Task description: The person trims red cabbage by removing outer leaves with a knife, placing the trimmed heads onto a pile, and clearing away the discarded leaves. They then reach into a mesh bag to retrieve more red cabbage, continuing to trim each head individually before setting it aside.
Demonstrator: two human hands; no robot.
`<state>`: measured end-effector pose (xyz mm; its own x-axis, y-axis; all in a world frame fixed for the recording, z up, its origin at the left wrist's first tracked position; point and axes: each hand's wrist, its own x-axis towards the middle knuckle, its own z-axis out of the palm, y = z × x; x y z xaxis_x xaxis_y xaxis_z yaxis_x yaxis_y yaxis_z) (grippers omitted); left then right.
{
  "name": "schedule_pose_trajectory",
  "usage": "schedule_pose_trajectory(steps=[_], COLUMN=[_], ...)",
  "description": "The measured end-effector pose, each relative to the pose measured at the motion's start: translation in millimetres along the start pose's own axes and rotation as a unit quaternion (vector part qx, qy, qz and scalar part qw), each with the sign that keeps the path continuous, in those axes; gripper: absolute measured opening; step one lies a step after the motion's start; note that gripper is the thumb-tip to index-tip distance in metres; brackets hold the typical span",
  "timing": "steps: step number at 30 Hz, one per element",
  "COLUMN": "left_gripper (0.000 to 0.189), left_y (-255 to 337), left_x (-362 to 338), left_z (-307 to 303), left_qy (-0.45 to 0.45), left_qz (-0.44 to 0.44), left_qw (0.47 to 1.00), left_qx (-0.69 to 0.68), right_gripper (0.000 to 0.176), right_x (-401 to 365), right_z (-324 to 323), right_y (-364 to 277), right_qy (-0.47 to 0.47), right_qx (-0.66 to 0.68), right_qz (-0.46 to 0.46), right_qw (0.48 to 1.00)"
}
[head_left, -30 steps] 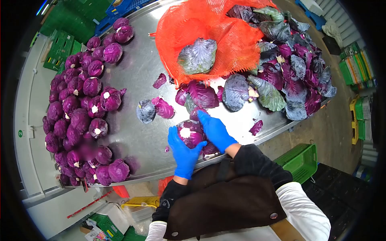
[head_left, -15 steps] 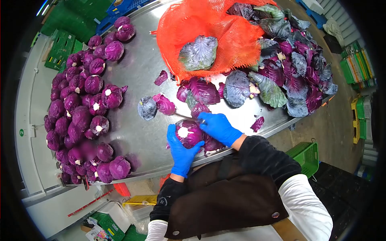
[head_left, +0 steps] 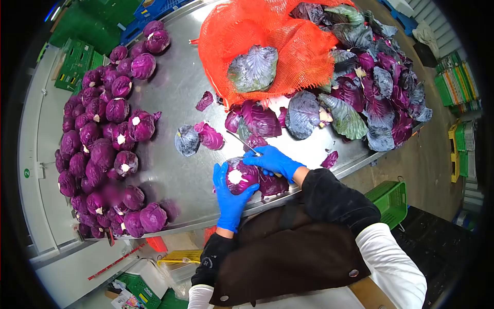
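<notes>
A red cabbage (head_left: 242, 177) with a pale cut stem sits at the near edge of the metal table. Blue-gloved, my left hand (head_left: 229, 198) grips it from the left and near side. My right hand (head_left: 272, 160), also in a blue glove, is wrapped round a knife (head_left: 242, 141) and rests against the cabbage's far right side. The blade points up and left, away from the cabbage; the handle is mostly hidden in my fingers. Loose purple leaves (head_left: 272, 185) lie under my right hand, and more leaves (head_left: 261, 119) lie just beyond it.
Many red cabbages (head_left: 103, 154) are piled along the table's (head_left: 175, 103) left side. An orange mesh bag (head_left: 298, 51) with a leaf (head_left: 253, 68) on it lies at the far side. Outer leaves (head_left: 381, 98) are heaped at right. A green crate (head_left: 388, 203) stands below the right edge.
My right hand has shifted slightly left over the cabbage, and the knife blade has swung to point more upward. The cabbage has turned and tipped slightly in my left hand.
</notes>
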<state>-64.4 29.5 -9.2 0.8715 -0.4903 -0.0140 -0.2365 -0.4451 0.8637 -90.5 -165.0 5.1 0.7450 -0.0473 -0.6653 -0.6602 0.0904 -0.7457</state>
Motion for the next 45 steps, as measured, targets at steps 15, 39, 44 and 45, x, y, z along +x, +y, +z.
schedule_pose_trajectory(steps=[15,39,44,45], left_gripper=[0.098,0.095,0.085,0.082], left_y=[-32,-16,-29,-31], left_x=[-13,-8,-5,-4], left_z=[-3,-22,-28,-31], left_qy=[0.014,0.025,0.048,0.049], left_qz=[-0.015,-0.11,-0.125,-0.139], left_qw=[0.983,0.975,0.966,0.958], left_qx=[-0.183,-0.193,-0.221,-0.248], right_gripper=[0.033,0.054,0.055,0.051], right_x=[39,-15,1,2], right_z=[-6,7,23,19], right_y=[84,9,36,31], right_qy=[0.222,0.257,0.105,0.036], right_qx=[-0.179,-0.26,-0.13,-0.017], right_qz=[-0.22,-0.18,-0.124,-0.064], right_qw=[0.933,0.913,0.978,0.997])
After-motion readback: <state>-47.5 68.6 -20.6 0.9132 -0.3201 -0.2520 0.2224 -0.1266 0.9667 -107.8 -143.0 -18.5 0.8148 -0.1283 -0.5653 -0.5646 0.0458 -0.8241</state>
